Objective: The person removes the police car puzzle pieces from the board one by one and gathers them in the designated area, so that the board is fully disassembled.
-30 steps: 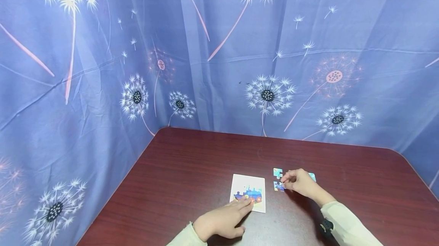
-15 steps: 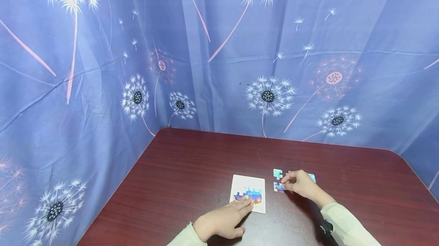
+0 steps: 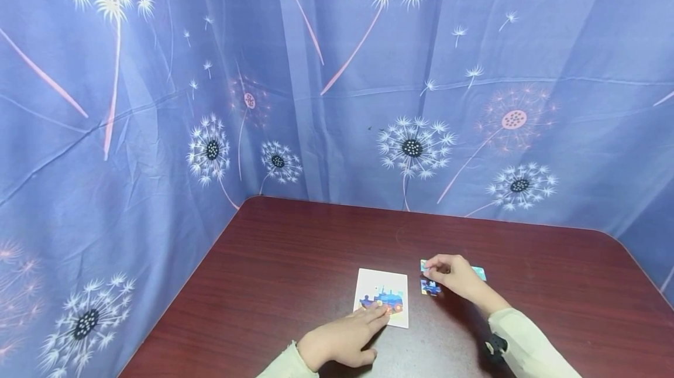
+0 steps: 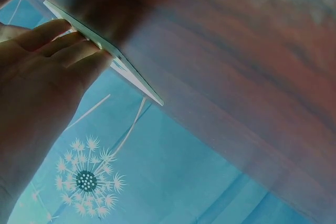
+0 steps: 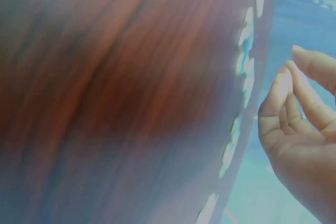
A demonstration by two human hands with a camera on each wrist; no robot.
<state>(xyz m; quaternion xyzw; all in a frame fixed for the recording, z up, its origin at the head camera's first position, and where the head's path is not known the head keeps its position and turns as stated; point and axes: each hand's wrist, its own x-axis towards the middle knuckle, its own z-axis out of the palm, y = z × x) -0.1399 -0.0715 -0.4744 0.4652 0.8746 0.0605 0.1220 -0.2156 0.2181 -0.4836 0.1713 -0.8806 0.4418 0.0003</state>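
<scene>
Lower centre: left hand (image 3: 347, 338), straight-fingered, on a card (image 3: 382, 279). Right hand (image 3: 459, 279), by puzzle pieces (image 3: 429, 288): I cannot tell its grip.

The left hand (image 3: 342, 340) has fingers extended, the right hand (image 3: 457, 279) has them loosely bent.

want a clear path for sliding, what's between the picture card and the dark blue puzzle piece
Just a narrow strip of bare tabletop separates the picture card from the dark blue puzzle piece; the head view shows it.
</scene>
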